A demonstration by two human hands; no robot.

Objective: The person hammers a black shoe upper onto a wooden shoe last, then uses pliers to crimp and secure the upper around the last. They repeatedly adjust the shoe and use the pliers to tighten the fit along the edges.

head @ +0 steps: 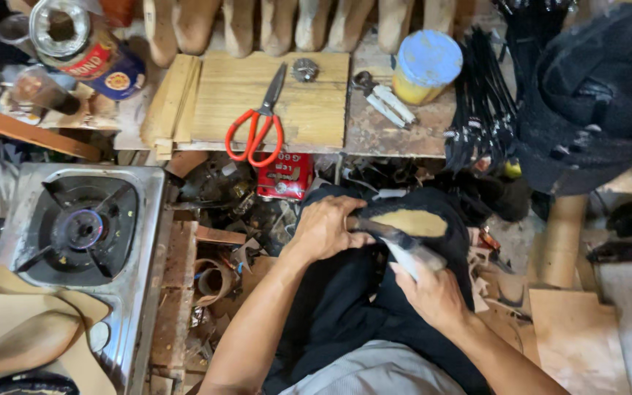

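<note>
A black shoe (pixel 404 219) lies bottom-up in the person's lap, just right of the middle of the view. A tan sole patch (pixel 412 222) shows on it, with black cloth folded in all round the edge. So the cloth looks already pulled over the form, but the tan part is bare and no outer sole is on it yet. I think the shaping is partly done and the bottom is not finished.

The left hand (pixel 325 228) sits at 9 o'clock from the shoe. Its grip is clenched round the heel end and holds the shoe steady. The right hand (pixel 433 292) is at 5 o'clock from the shoe. Its grip is closed round a tool with a pale handle (pixel 417 257), and the dark tip of the tool lies across the edge of the tan patch. I cannot tell what kind of tool it is.

At 12 o'clock from the shoe is the wooden worktop (pixel 374 135). On it lie orange-handled scissors (pixel 259 124), a small round metal part (pixel 305 69), a pair of pliers (pixel 383 99) and a yellow tub with a blue lid (pixel 424 66). A row of wooden shoe forms (pixel 287 25) stands behind them. A red tin (pixel 285 175) sits just under the worktop edge.

At 9 o'clock, well apart, is a gas stove (pixel 82 230) with a small blue flame. Tan cut-out pieces (pixel 27 325) lie at 8 o'clock. Black straps (pixel 480 102) hang at 1 o'clock, and scraps (pixel 221 271) cover the floor.
</note>
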